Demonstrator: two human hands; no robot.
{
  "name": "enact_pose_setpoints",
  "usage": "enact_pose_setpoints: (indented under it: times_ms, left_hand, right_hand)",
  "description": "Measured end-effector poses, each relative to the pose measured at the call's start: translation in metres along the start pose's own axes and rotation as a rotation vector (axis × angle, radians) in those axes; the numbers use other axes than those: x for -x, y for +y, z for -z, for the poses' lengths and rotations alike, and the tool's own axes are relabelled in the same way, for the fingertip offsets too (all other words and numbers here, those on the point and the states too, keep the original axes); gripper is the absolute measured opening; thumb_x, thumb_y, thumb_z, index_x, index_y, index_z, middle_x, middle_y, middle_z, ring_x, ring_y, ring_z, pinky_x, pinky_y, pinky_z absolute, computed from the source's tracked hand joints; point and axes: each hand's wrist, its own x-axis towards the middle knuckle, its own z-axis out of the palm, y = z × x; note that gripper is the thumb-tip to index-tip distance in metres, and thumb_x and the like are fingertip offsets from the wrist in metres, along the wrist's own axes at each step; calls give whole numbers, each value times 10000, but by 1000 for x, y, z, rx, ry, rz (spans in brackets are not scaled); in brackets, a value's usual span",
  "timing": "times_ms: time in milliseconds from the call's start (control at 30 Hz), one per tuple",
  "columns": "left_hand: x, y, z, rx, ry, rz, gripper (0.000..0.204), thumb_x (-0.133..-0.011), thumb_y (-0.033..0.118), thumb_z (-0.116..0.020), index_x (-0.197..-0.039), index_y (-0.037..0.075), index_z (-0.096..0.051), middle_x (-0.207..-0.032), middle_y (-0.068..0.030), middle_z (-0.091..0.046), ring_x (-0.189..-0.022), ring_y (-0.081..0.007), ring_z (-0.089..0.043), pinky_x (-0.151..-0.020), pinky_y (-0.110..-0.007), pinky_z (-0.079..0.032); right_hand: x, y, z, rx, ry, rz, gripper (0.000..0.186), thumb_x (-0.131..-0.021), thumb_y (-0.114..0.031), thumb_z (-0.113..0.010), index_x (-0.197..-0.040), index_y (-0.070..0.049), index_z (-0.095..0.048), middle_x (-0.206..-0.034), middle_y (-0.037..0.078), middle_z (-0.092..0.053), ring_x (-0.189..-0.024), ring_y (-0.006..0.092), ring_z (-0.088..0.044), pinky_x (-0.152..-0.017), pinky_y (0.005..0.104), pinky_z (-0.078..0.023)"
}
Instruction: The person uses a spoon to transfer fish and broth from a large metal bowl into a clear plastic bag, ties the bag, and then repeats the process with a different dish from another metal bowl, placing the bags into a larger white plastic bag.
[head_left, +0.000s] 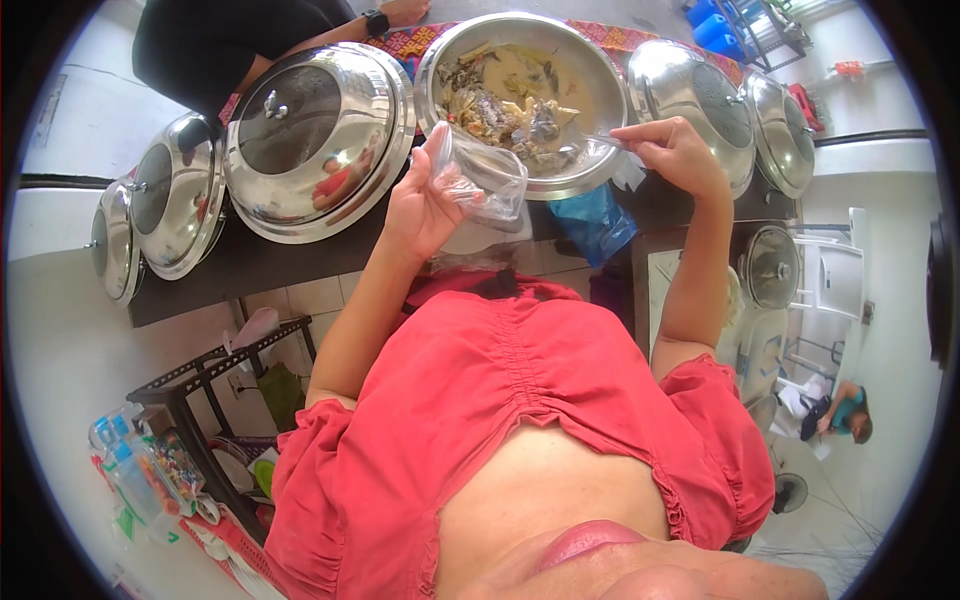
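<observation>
A wide round metal pan [432, 75] of creamy stew [515, 75] with chunks of what looks like fish stands uncovered in front of me. My left hand [420, 205] holds a transparent plastic bag [490, 180] at the pan's near rim, its fingers partly seen through the film. My right hand [680, 155] is at the pan's right rim, fingers closed round the thin handle of a metal spoon [603, 139]. That spoon reaches left over the stew; its far end is hard to make out among the food. Below the right hand, a blue plastic bag [595, 222] hangs at the table's edge.
Large domed metal lids [320, 150] cover dishes on the left, and more covered dishes [695, 110] stand on the right. Across the table is a person in black [230, 45]. A dark metal rack [215, 370] stands at lower left. Another person [850, 412] is far right.
</observation>
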Motion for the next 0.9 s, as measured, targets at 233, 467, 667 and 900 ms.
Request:
enact_pose_setpoints:
  times_ms: [233,467,667,900]
  left_hand:
    - [9,9,-44,-216,259,-8,524,-1026,477,-281,-1474,209,-321,-849,-29,-589,-811,-161,-603,-841,-505,-511]
    - [22,14,-6,-65,-12,18,549,-1018,505,-263,-1476,204,-303,-785,-16,-582,-740,-155,-609,-847,-512,-512]
    - [23,14,-24,-122,106,-4,557,-1016,511,-258,-1478,202,-296,-766,-14,-579,-732,-144,-608,-853,-510,-510]
    - [16,14,-1,-72,21,-8,554,-1009,516,-284,-1455,190,-322,-720,3,-532,-686,-128,-568,-854,-525,-480]
  right_hand:
    - [6,-59,-51,561,111,434,220,-784,-119,-655,-981,-64,-734,-799,85,-689,-737,189,-661,-648,311,-512]
    - [22,-87,-101,1074,262,760,181,-795,-152,-618,-949,-79,-679,-782,33,-629,-790,202,-656,-641,331,-499]
    - [26,-78,-104,836,260,576,247,-795,-114,-612,-1018,-63,-705,-778,54,-658,-743,204,-660,-655,342,-514]
    - [-26,-3,-49,33,-13,21,229,-799,-104,-553,-923,-32,-731,-860,162,-713,-799,317,-686,-748,367,-537]
